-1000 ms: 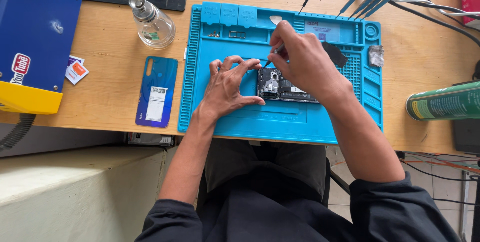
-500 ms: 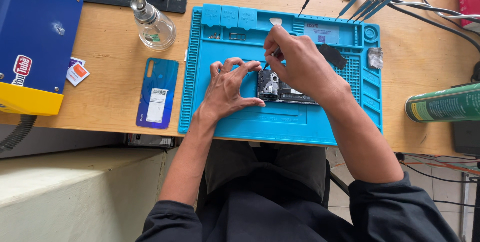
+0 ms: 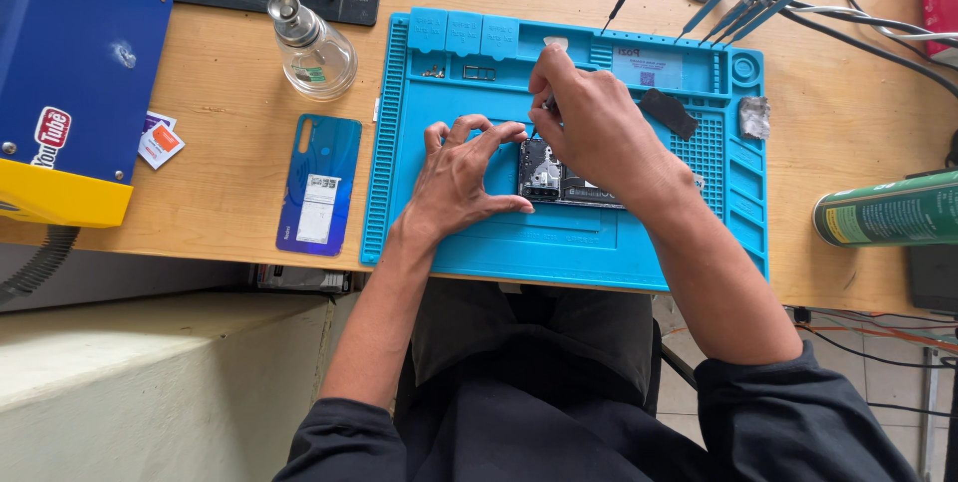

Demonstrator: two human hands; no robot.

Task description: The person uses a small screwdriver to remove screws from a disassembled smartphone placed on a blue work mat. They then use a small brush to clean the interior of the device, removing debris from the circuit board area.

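Both forearms reach forward and converge. The left hand (image 3: 461,178) lies palm down, its fingers (image 3: 496,138) spread and arched. The right hand (image 3: 589,123) is bunched, fingers pinched together, knuckles up.

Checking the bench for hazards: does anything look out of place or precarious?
The green spray can lies on its side at the desk's right edge, free to roll. Otherwise the opened phone sits flat on the blue mat between the left hand and the right hand.

Bare mat (image 3: 559,242) fronts the phone (image 3: 559,181); bottle (image 3: 314,53) possibly crowds left.
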